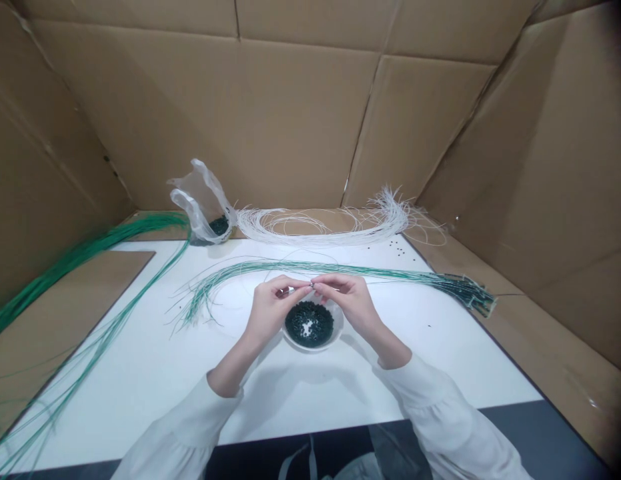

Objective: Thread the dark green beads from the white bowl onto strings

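Observation:
Over the far rim of a white bowl [313, 347], my left hand [273, 303] and my right hand [353, 300] meet fingertip to fingertip. Both are closed in a pinch. A thin pale strand appears to run through the fingers of my left hand. Between the two thumbs shows a tiny dark spot, too small to name. Inside the bowl lie many small dark green beads [310, 323], with a patch of the white bottom showing through. Just beyond my hands stretches a bundle of thin green strands [350, 269], with dark beaded ends at the right.
A coil of white strands [310, 235] lies at the back, beside a clear plastic bag [203, 213] with dark beads in it. Long green strands [95, 253] hang along the left. Loose dark specks [400, 251] dot the white table [300, 407]. Cardboard walls [300, 120] enclose it.

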Available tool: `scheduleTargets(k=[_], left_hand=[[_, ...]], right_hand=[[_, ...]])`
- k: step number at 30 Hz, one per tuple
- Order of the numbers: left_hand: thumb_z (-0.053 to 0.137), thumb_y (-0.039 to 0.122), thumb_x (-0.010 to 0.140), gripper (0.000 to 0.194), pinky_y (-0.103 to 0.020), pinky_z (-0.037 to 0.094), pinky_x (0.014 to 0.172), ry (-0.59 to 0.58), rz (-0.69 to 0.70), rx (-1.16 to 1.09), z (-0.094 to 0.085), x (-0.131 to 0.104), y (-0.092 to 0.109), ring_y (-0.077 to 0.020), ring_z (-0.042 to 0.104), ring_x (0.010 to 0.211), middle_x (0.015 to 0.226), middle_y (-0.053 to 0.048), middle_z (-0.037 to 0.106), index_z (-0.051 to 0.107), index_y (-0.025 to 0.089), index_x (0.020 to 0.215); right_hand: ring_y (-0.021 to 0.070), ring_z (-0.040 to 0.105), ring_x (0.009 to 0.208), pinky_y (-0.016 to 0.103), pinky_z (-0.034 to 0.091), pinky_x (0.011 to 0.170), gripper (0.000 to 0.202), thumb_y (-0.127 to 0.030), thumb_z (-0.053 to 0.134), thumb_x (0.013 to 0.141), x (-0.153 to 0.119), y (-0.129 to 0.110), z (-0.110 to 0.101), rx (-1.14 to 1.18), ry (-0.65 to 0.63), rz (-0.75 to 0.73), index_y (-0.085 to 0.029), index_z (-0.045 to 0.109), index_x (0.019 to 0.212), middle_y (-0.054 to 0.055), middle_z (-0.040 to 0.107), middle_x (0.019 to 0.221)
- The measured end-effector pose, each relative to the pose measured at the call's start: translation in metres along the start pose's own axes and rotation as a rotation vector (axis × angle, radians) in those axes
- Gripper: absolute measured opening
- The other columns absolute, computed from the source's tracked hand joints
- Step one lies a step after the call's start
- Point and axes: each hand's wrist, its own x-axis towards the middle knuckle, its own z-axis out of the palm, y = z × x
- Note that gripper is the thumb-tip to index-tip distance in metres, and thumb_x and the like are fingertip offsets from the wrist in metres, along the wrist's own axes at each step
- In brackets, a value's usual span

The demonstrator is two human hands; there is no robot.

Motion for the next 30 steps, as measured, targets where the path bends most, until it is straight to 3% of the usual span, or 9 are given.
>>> scheduleTargets(k=[13, 19, 24, 30], left_hand=[[0.065, 0.032, 0.067, 0.018, -0.022, 0.04, 0.059, -0.006, -0.049, -0.003, 0.0008, 0.0003, 0.0005, -0.014, 0.057, 0.068, 0.077, -0.004, 0.067, 0.068, 0.016, 0.076], [0.064, 0.033, 0.069, 0.028, -0.02, 0.039, 0.057, -0.103, -0.04, 0.058, 0.0027, -0.0008, 0.0005, -0.0112, 0.054, 0.065, 0.085, -0.004, 0.066, 0.066, 0.018, 0.093], [0.059, 0.034, 0.073, 0.021, -0.021, 0.04, 0.062, -0.05, -0.025, 0.082, 0.0025, -0.0004, 0.0015, -0.0128, 0.056, 0.069, 0.08, -0.004, 0.067, 0.069, 0.017, 0.08], [0.061, 0.033, 0.07, 0.019, -0.02, 0.038, 0.058, -0.057, -0.15, -0.025, -0.0017, 0.0039, -0.0006, -0.0102, 0.052, 0.061, 0.074, -0.002, 0.064, 0.064, 0.014, 0.074]], right_hand=[[0.0138, 0.054, 0.063, 0.023, 0.046, 0.054, 0.017, -0.033, 0.058, 0.076, -0.0005, 0.0021, -0.0002, -0.158, -0.047, -0.069, -0.016, 0.061, 0.073, 0.003, 0.059, 0.07], [0.0137, 0.055, 0.063, 0.023, 0.044, 0.056, 0.016, -0.03, 0.048, 0.083, -0.0032, 0.0032, 0.0021, -0.419, -0.004, -0.21, -0.016, 0.055, 0.077, 0.003, 0.057, 0.073], [0.0148, 0.055, 0.07, 0.023, 0.043, 0.06, 0.015, -0.025, 0.045, 0.085, -0.005, 0.0027, 0.0032, -0.596, -0.006, -0.313, -0.017, 0.055, 0.078, 0.004, 0.058, 0.076], [0.0129, 0.055, 0.063, 0.022, 0.043, 0.054, 0.015, -0.028, 0.047, 0.084, -0.0029, 0.003, -0.0015, -0.518, 0.035, -0.23, -0.017, 0.055, 0.078, 0.003, 0.058, 0.077]])
